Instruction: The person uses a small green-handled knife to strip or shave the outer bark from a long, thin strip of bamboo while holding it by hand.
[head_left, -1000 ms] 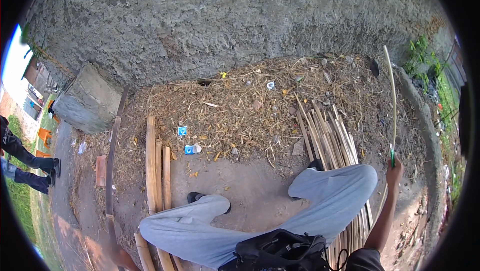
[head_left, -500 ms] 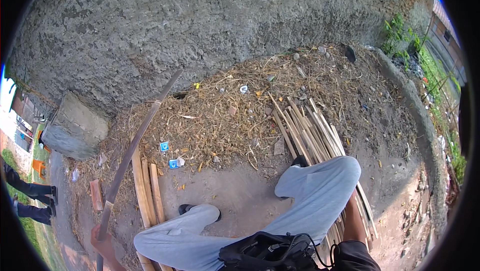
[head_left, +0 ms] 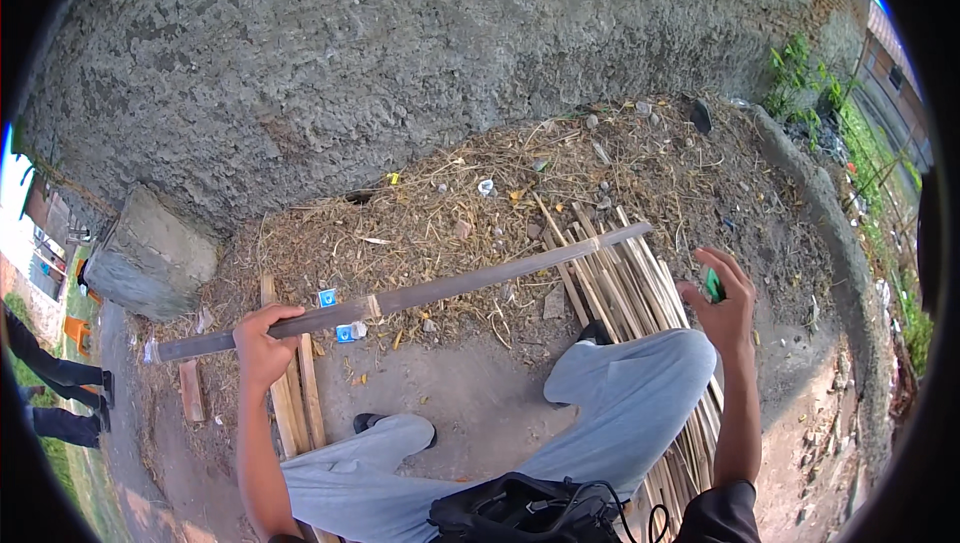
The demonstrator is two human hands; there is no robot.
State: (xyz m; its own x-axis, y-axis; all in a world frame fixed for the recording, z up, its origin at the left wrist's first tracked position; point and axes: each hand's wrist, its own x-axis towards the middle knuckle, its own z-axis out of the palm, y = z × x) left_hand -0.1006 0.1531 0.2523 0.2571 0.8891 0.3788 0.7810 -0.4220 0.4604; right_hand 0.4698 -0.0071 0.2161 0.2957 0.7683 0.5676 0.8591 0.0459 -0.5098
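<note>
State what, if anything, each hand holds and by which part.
The left hand grips the long dark strip near its left end. The right hand has something green within it; which part it holds cannot be told.

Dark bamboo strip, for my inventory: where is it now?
In the head view, the dark bamboo strip spans the middle, held by the left hand, its right part overlapping the pale bamboo slats.

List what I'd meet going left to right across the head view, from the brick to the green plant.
Reddish brick → left hand gripping the long dark strip → two blue packets → crumpled white scrap → right hand with a green object → green plant.
</note>
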